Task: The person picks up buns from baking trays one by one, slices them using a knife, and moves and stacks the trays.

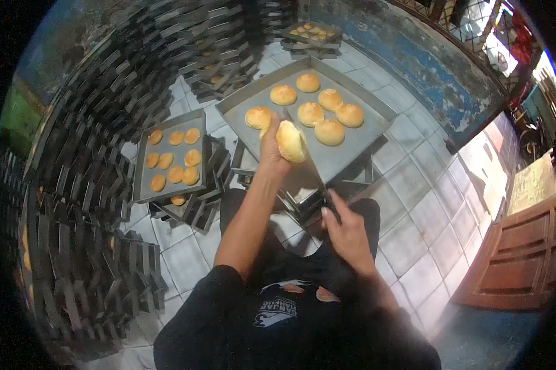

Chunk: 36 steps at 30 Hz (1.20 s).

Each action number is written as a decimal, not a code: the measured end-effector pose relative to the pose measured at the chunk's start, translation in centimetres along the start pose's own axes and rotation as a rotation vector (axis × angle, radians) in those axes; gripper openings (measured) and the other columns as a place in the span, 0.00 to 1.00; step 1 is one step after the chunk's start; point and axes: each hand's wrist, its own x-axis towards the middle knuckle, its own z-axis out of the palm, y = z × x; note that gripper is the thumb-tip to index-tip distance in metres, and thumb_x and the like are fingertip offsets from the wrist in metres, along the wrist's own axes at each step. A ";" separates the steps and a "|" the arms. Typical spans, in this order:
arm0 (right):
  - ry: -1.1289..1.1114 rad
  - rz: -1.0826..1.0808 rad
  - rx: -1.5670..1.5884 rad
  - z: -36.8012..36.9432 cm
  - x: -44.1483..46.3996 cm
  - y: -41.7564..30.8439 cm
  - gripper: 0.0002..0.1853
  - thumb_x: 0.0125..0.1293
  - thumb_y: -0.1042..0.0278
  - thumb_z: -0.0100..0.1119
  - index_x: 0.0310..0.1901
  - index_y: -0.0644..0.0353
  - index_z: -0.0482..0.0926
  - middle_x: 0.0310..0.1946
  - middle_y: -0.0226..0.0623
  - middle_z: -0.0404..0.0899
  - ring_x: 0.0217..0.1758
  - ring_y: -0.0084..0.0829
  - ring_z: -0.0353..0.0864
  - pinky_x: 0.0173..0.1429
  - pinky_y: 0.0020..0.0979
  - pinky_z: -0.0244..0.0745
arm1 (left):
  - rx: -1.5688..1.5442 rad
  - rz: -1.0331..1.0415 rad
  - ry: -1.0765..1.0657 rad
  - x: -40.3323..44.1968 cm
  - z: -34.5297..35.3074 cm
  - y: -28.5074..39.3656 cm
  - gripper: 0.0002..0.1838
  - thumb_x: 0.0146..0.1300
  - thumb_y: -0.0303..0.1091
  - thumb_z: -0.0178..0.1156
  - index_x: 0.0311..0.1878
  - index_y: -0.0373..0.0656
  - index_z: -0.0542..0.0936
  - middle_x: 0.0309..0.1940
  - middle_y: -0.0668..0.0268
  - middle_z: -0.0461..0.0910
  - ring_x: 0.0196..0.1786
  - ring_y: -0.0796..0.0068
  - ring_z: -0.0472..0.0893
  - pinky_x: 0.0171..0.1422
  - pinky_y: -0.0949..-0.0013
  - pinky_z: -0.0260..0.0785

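Observation:
My left hand point(270, 150) is closed around a golden-topped bun point(292, 143), with its pale side turned towards the right. In my right hand point(347, 235) is the dark handle of a long-bladed knife point(315, 172). The blade slants up and left, beside or against the held bun; I cannot tell how far it reaches into it. Beneath both lies a large grey metal tray point(336, 165), with several round buns point(329, 132) spread over its far half. One bun is partly hidden behind my left hand.
A second tray of buns point(143, 148) rests on a stack to the left. Tall stacks of dark metal trays point(105, 92) line the left side. Another tray of buns point(312, 31) stands at the back. A brown wooden door panel point(512, 259) is at the right.

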 end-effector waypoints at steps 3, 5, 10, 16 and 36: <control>0.030 -0.018 0.021 0.7 -0.4 1.5 0.24 0.76 0.63 0.59 0.69 0.64 0.74 0.28 0.46 0.83 0.32 0.32 0.86 0.43 0.33 0.79 | 0.159 0.012 0.069 -1.9 1.4 -0.8 0.25 0.69 0.62 0.64 0.40 0.46 0.83 0.31 0.66 0.84 0.33 0.71 0.85 0.39 0.65 0.81; -0.006 0.077 0.031 -0.1 2.0 -0.7 0.25 0.76 0.63 0.59 0.70 0.64 0.73 0.26 0.45 0.82 0.30 0.33 0.86 0.42 0.34 0.79 | 0.193 -0.017 0.078 -2.0 0.9 -3.3 0.26 0.70 0.63 0.63 0.40 0.45 0.82 0.30 0.66 0.84 0.33 0.71 0.85 0.38 0.66 0.80; -0.055 0.032 -0.016 -0.3 1.4 -0.3 0.26 0.75 0.63 0.60 0.70 0.63 0.73 0.25 0.45 0.82 0.30 0.32 0.85 0.42 0.35 0.80 | 0.092 0.064 0.052 -1.4 0.8 -0.6 0.28 0.72 0.64 0.60 0.42 0.43 0.82 0.33 0.65 0.84 0.33 0.70 0.84 0.38 0.64 0.81; -0.034 0.055 0.025 0.2 3.1 -0.1 0.25 0.75 0.63 0.60 0.70 0.61 0.74 0.26 0.44 0.84 0.31 0.30 0.86 0.43 0.33 0.80 | 0.215 0.032 0.067 -2.5 1.1 -4.1 0.28 0.71 0.64 0.60 0.43 0.44 0.81 0.32 0.66 0.83 0.31 0.69 0.84 0.36 0.61 0.81; -0.088 0.121 0.049 0.9 2.7 1.1 0.23 0.76 0.61 0.59 0.68 0.59 0.77 0.26 0.39 0.83 0.30 0.25 0.84 0.41 0.31 0.79 | 0.124 -0.027 0.129 -2.2 0.9 -2.7 0.33 0.71 0.68 0.56 0.50 0.42 0.79 0.37 0.63 0.84 0.36 0.65 0.86 0.40 0.55 0.83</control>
